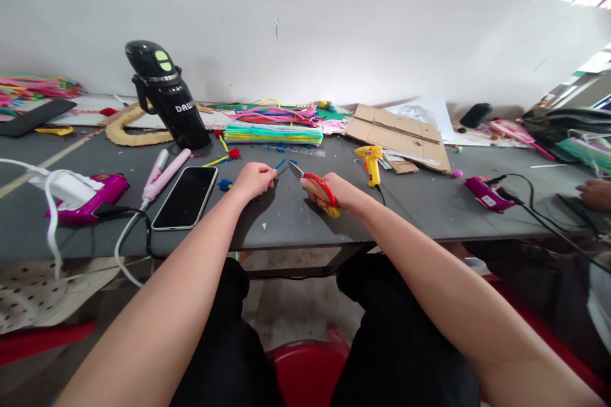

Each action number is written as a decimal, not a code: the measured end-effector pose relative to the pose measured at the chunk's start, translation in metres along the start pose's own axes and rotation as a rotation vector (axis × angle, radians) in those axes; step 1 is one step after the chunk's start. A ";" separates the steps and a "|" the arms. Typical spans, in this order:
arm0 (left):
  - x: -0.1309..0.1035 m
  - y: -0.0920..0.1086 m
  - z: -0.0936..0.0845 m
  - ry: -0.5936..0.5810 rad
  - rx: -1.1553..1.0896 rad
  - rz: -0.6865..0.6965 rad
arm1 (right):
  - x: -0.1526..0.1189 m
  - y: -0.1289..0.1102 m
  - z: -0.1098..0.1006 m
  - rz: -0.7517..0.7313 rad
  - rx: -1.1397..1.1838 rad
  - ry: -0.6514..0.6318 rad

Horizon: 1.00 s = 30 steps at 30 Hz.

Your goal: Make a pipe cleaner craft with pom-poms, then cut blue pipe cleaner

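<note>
My left hand (255, 181) pinches a short blue pipe cleaner (280, 164), whose free end points toward the scissors. In my right hand (341, 189) are scissors with red and yellow handles (324, 186), their blade tips just right of the pipe cleaner. A bit of blue shows by the blade tips; whether it is cut off I cannot tell. Beside my left wrist lies a blue fuzzy piece (224, 185). Behind it is a red fuzzy ball (233, 153) on a yellow stem. Small blue scraps (273, 149) are scattered beyond my hands.
Bundled pipe cleaners (274, 134) lie at the back. A yellow glue gun (371, 164) and cardboard (398, 138) are on the right. On the left are a phone (185, 198), black bottle (169, 102), pink-handled tool (166, 175) and corded purple power strip (102, 199). Another person's hand (596, 194) is far right.
</note>
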<state>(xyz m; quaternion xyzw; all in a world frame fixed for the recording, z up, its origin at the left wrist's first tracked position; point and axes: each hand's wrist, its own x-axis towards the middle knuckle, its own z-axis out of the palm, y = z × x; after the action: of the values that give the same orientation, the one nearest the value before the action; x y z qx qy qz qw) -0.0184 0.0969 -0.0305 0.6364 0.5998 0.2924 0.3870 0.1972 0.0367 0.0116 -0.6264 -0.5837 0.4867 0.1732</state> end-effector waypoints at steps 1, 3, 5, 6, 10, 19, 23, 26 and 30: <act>0.000 0.000 0.000 0.001 0.000 0.003 | 0.001 0.000 0.001 -0.001 0.000 -0.001; 0.000 -0.001 0.000 0.006 0.001 0.004 | 0.001 0.001 0.003 -0.004 0.004 0.003; 0.002 -0.003 0.000 0.011 0.000 0.002 | 0.000 0.000 0.004 -0.001 0.040 0.002; 0.002 -0.003 0.000 0.011 -0.004 0.002 | -0.001 0.000 0.004 0.007 0.068 -0.002; 0.006 -0.006 0.000 0.009 -0.024 0.001 | -0.008 0.000 -0.001 0.020 0.125 -0.039; 0.007 -0.006 0.001 0.039 0.026 0.021 | -0.020 0.000 -0.010 0.018 0.064 -0.156; 0.007 -0.005 0.001 0.046 0.046 0.033 | -0.020 -0.003 -0.008 0.020 0.046 -0.148; 0.007 -0.006 0.001 0.045 0.044 0.029 | -0.018 -0.004 -0.006 0.015 0.051 -0.135; 0.007 -0.006 0.001 0.034 0.047 0.030 | -0.018 -0.006 -0.003 0.020 0.062 -0.115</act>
<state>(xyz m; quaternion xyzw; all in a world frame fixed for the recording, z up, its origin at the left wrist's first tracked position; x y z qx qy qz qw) -0.0200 0.1035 -0.0364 0.6492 0.6033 0.2948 0.3573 0.1995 0.0234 0.0250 -0.5974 -0.5712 0.5415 0.1538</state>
